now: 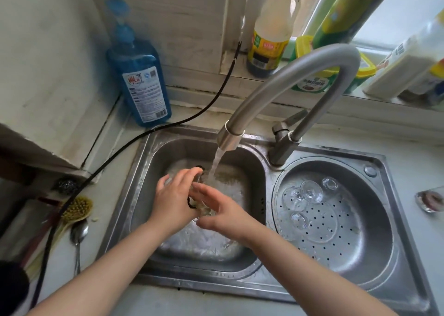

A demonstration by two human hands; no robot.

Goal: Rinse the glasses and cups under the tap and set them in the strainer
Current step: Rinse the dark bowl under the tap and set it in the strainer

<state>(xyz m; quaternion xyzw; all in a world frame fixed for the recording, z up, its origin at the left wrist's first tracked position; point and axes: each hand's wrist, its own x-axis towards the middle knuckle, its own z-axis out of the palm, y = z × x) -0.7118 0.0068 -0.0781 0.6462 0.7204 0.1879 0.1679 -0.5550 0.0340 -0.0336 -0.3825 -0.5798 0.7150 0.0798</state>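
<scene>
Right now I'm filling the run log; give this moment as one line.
tap running | left hand holds glass | right hand rubs it | strainer: glasses in

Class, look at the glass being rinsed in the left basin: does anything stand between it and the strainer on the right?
Nothing blocks it. The glass, in the left hand with the right hand against it, must only clear the low divider. Several glasses fill the strainer's near-left part; the rest is free.

We see the sink basin (149, 171) on the left and the strainer (355, 250) on its right, with glasses (310, 191) lying in the strainer. The tap (288, 80) stands behind, between both. A soap bottle (141, 80) stands behind the basin, a spoon (78, 234) lies to its left.
</scene>
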